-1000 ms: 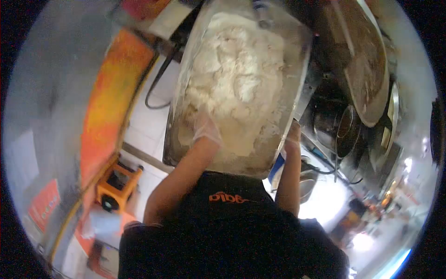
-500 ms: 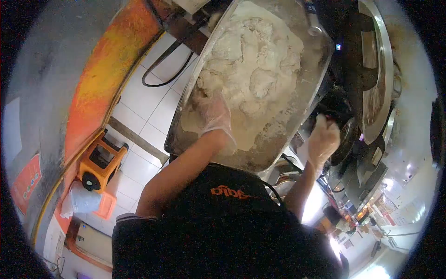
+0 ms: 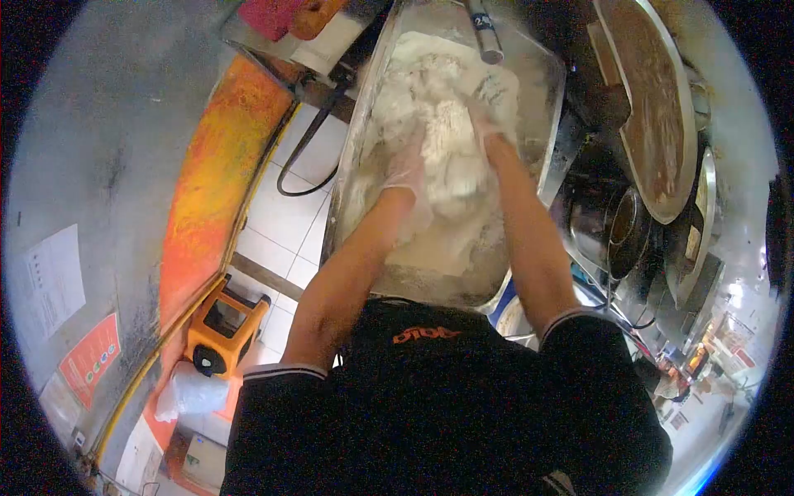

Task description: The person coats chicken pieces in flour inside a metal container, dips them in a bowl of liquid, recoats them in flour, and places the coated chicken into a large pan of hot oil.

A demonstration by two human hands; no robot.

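A metal tray (image 3: 542,107) holds a bed of pale flour (image 3: 451,240) with lumpy, floured pieces (image 3: 434,78) in it. My left hand (image 3: 407,165), in a clear plastic glove, is down in the flour at the left of the middle. Opposite it, my right hand (image 3: 488,136) reaches into the same heap. Both hands are smeared by motion, and their fingers are partly sunk in flour, so what they grip cannot be made out. Between them the flour is blurred too.
A metal cylinder (image 3: 486,37) lies at the tray's far right edge. Dark pans (image 3: 624,231) and a large metal lid-like piece (image 3: 662,116) stand to the right. On the left, an orange-and-black device (image 3: 223,335) sits by a white tiled floor (image 3: 285,215).
My right hand has come from beyond the tray's right side into the flour. My left hand has moved farther up the tray. The head view has shifted.
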